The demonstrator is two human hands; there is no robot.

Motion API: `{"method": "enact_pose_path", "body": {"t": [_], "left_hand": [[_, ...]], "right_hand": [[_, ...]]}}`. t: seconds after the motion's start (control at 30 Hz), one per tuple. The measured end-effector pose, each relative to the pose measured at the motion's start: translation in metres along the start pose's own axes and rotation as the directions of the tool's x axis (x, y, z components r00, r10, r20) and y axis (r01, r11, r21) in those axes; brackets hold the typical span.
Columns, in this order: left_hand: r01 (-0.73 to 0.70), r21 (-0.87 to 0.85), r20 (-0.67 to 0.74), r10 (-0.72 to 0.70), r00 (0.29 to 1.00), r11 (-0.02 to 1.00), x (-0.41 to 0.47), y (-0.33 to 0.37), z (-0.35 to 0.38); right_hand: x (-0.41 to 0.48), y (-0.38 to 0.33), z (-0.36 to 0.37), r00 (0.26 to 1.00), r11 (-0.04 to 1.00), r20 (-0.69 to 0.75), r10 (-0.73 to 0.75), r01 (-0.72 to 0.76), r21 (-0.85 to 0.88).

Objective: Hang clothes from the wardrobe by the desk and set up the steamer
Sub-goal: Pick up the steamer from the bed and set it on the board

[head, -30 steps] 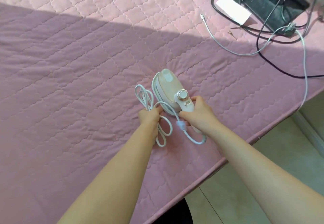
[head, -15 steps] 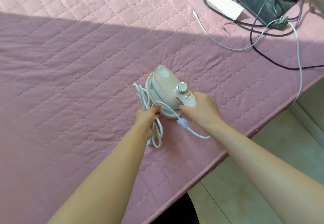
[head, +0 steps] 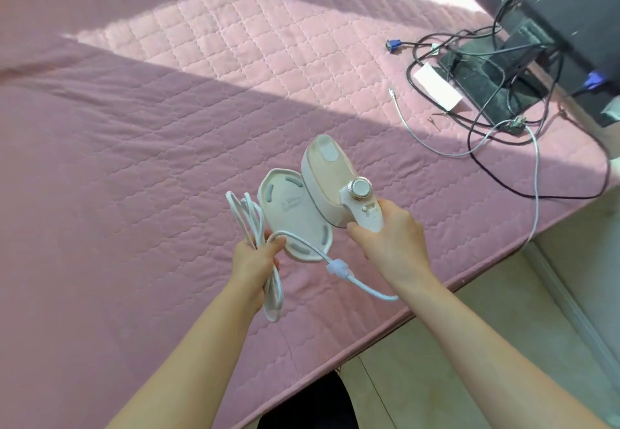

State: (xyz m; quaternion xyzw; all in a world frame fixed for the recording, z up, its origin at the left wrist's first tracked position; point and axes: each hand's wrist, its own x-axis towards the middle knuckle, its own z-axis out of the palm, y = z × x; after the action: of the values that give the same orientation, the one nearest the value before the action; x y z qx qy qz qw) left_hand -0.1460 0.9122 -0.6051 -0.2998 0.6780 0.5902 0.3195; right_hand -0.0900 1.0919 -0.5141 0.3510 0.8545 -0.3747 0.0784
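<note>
A small pale pink and white handheld steamer (head: 330, 180) with a metal dial is lifted above the pink quilted bed (head: 134, 160). My right hand (head: 391, 244) grips its white handle. Its white base cover (head: 295, 217) hangs tilted off the underside, its inner face toward me. My left hand (head: 256, 266) grips the bundled white power cord (head: 258, 237), whose loops hang below my fist. One length of cord runs under my right wrist to the handle. No clothes or wardrobe are in view.
A dark monitor on its stand (head: 550, 26) sits on the bed at the far right among tangled black and grey cables (head: 496, 133) and a white paper slip (head: 436, 88). The bed edge runs diagonally at lower right, with pale tiled floor (head: 503, 328) beyond.
Both hands have lifted the steamer and its cord off the bed and toward me. The base cover has tilted away from the steamer body, showing its inner face.
</note>
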Motion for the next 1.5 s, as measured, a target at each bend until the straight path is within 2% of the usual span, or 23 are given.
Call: {"method": "enact_pose_path", "body": {"t": [0.2,0.33,0.63,0.87,1.03,1.2,1.5], "left_hand": [[-0.114,0.011,-0.066,0.115,0.991,0.993,-0.074,0.037,-0.046],[-0.141,0.032,-0.147,0.144,0.979,0.99,-0.126,0.052,-0.078],[-0.138,-0.028,-0.311,0.122,0.943,0.99,-0.227,0.048,-0.13],[-0.137,-0.212,-0.476,0.02,0.879,0.968,-0.296,0.013,-0.14],[-0.199,-0.326,-0.577,-0.028,0.816,0.924,-0.342,-0.017,-0.145],[-0.288,-0.414,-0.678,-0.081,0.731,0.863,-0.388,-0.056,-0.156],[-0.386,-0.542,-0.784,-0.283,0.553,0.746,-0.478,-0.143,-0.175]], "right_hand": [[-0.052,-0.056,-0.032,0.996,0.996,0.04,-0.075,0.073,0.058],[-0.084,-0.086,-0.051,0.993,0.991,0.047,-0.104,0.1,0.087],[-0.128,-0.12,-0.077,0.961,0.97,0.146,-0.235,0.223,0.097],[-0.161,-0.126,-0.085,0.898,0.931,0.248,-0.364,0.355,0.082],[-0.196,-0.129,-0.089,0.828,0.896,0.35,-0.439,0.432,0.101],[-0.236,-0.129,-0.079,0.723,0.838,0.467,-0.509,0.539,0.08],[-0.334,-0.133,-0.043,0.456,0.702,0.702,-0.547,0.707,0.088]]}}
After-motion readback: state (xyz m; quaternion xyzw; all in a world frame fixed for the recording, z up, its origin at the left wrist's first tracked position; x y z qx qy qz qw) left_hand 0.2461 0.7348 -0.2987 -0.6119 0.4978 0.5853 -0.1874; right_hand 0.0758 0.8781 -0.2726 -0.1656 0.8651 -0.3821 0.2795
